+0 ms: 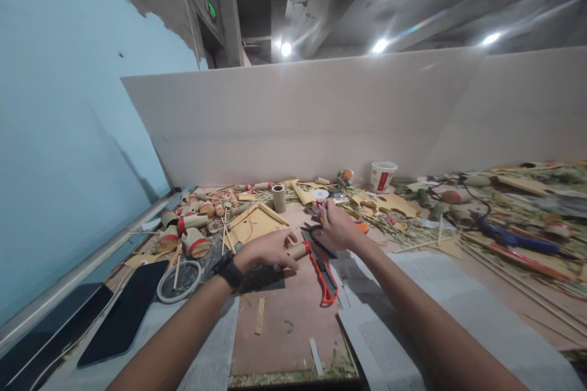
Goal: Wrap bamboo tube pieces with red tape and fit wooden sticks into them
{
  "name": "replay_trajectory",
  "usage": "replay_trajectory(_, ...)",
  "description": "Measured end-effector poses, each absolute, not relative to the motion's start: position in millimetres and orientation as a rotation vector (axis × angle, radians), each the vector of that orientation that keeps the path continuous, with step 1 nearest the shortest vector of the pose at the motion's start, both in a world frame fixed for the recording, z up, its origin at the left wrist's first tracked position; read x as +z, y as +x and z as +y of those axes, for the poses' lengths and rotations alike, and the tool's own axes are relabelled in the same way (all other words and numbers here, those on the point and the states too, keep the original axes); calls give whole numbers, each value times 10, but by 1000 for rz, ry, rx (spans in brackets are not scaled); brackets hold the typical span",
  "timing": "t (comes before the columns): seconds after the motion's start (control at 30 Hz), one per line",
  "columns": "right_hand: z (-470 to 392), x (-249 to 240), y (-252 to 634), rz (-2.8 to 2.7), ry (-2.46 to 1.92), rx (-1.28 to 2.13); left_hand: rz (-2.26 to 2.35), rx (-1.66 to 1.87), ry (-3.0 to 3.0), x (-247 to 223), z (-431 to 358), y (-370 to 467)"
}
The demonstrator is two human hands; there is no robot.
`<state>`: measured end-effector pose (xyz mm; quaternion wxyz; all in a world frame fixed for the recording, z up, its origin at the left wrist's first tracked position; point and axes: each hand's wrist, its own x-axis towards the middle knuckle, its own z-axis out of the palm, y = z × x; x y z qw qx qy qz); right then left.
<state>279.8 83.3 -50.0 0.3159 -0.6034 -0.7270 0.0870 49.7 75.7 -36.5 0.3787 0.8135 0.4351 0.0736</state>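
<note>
My left hand (269,249), with a dark watch on its wrist, is closed around a short bamboo tube (299,250) with a red band at its end. The tube lies nearly level just above the table. To its right, my right hand (338,226) is raised with the fingers pinched together. Something small and red shows by those fingertips, too small to name. Between the hands and nearer to me is a utility knife (326,283) with an orange-red frame. Dark-handled pliers (316,233) lie partly hidden under my right hand.
Red-banded bamboo pieces (196,243) crowd the left, near a white ring (178,281) and a black phone (123,313). An upright bamboo tube (279,199) and a paper cup (383,177) stand farther back. At right lie a blue glue gun (518,237) and paper sheets (440,305).
</note>
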Motion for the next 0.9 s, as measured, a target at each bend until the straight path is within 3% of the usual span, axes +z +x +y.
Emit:
replay_trajectory(0.47,572,-768,2219,-2204,-1313,424,832,547,1957,-545,644,244)
replay_trajectory(0.9,639,-758,2272,-2093,-1229,378,917,250,1811,-475,705,44)
